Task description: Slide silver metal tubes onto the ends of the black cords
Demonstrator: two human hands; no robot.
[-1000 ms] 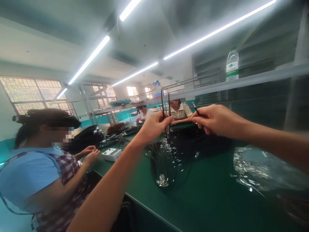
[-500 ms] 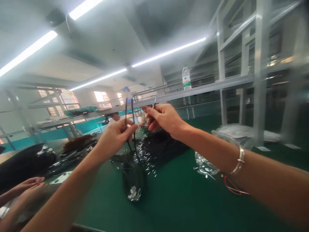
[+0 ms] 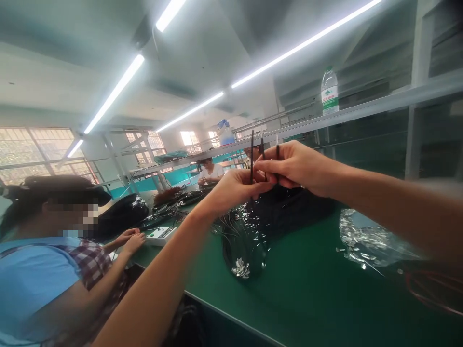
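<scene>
My left hand point(image 3: 237, 189) is closed around a black cable point(image 3: 252, 152), whose end stands upright above the fingers. Close against it, my right hand point(image 3: 292, 164) pinches another black cable point(image 3: 278, 151) with a pale tip. A further black cable end point(image 3: 262, 148) rises between the two hands; which hand grips it I cannot tell. The fingertips of both hands meet or overlap. Below them on the green table point(image 3: 307, 294) lies a looped bundle of dark cables point(image 3: 228, 241), with a small heap of shiny metal pieces point(image 3: 240, 269) at its near end.
A clear plastic bag of metal pieces point(image 3: 365, 238) lies to the right, near red wires point(image 3: 430, 294). A water bottle point(image 3: 329, 91) stands on the metal shelf rail point(image 3: 376, 102). At left a co-worker point(image 3: 39, 279) sits by a white box point(image 3: 161, 236); others sit farther back.
My hands have come together; before, they were apart, the left around two black strands. The view has swung left, bringing the co-worker's head and body into sight.
</scene>
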